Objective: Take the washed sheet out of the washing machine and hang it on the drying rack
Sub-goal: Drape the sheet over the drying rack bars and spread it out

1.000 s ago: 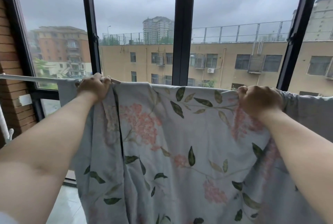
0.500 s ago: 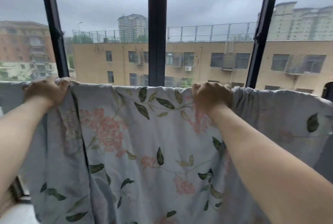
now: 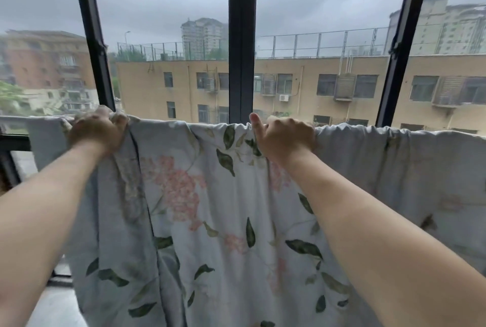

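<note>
My right hand (image 3: 286, 138) has slid left along the top edge since half a second ago, nearer the middle post of the window, and its thumb now sticks straight up. My left hand has hardly shifted on the cloth.

At the far left a short stretch of the pale, thin drying rack rail (image 3: 13, 117) shows bare. Just beside it my left hand (image 3: 96, 132) is clenched around a bunched fold of the sheet (image 3: 210, 195) right at the top. The sheet is draped over the rail and falls in front of me in long soft folds. It is a thin pale grey-blue fabric printed with clusters of pink blossom and dark green pointed leaves. My right hand has its fingers curled over the top edge, gripping the cloth. To the right of it the edge is gathered into small puckers, and the fabric there looks plainer and creased.

Behind stands a dark window frame (image 3: 242, 37) with upright posts and glass between them. Through it I see a tan building (image 3: 315, 77) under a heavy grey sky. At the lower left, a strip of pale smooth floor (image 3: 55, 305) shows.
</note>
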